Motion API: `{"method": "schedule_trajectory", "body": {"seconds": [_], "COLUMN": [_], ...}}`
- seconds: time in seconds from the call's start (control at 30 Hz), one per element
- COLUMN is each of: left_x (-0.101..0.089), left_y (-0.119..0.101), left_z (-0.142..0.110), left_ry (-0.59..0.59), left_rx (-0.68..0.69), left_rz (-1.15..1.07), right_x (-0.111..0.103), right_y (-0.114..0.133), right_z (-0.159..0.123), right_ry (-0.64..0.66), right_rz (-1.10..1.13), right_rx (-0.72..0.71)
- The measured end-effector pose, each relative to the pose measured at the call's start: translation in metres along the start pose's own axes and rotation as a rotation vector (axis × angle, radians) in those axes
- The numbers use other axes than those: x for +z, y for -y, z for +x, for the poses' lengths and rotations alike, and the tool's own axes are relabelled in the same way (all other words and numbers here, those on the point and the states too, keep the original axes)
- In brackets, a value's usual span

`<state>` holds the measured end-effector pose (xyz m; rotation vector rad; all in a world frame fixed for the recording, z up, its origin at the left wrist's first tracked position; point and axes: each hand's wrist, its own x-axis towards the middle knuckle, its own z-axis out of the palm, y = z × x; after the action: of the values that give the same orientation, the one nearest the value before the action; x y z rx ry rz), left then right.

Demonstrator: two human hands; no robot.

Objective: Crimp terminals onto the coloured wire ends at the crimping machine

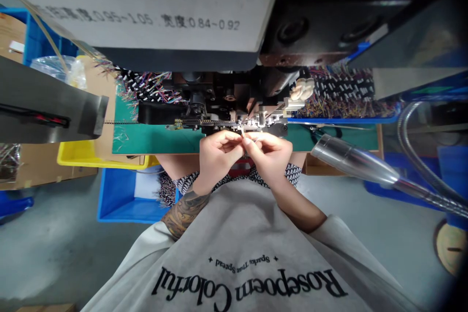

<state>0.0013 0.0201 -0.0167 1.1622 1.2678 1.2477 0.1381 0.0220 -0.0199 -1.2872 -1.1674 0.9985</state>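
Observation:
My left hand (pixel 219 156) and my right hand (pixel 268 153) meet at the front of a dark crimping machine (pixel 226 97). Between the fingertips of both hands are thin pale wires (pixel 243 129), their upper ends reaching toward the lit metal tooling. The fingers of each hand are pinched together; how many wires they hold is too small to tell. A strip of metal terminals (pixel 204 122) runs in from the left to the tooling just above my hands.
Wire bundles with black and white ends lie behind on the left (pixel 146 85) and in a blue tray (pixel 387 114) on the right. A clear-ended lamp (pixel 351 161) juts in at right. Below the green mat (pixel 157 139) are yellow (pixel 76 153) and blue (pixel 117 204) bins.

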Motion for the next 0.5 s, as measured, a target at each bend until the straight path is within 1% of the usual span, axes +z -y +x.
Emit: {"method": "schedule_trajectory", "body": {"seconds": [0.1,0.2,0.33,0.43,0.5], "left_x": [-0.0008,-0.0008,0.0002,0.0008,0.0007], "left_y": [0.0,-0.0012,-0.0026,-0.0019,-0.0009], "left_z": [-0.0003,-0.001,-0.0024,-0.0027,-0.0022], "left_ry": [0.002,0.004,0.051,0.068,0.055], "left_rx": [-0.005,-0.008,-0.012,-0.014,-0.01], "left_rz": [-0.012,-0.036,-0.082,-0.096,-0.097], "right_x": [0.0,0.0004,0.0014,0.0024,0.0031], "right_y": [-0.0011,-0.0015,-0.0004,0.0011,0.0023], "right_z": [-0.0011,-0.0002,0.0028,0.006,0.0083], "right_ry": [0.0,-0.034,-0.063,-0.053,-0.038], "right_rz": [-0.025,-0.006,0.044,0.073,0.083], "right_rx": [-0.015,-0.026,-0.016,0.007,0.03]}}
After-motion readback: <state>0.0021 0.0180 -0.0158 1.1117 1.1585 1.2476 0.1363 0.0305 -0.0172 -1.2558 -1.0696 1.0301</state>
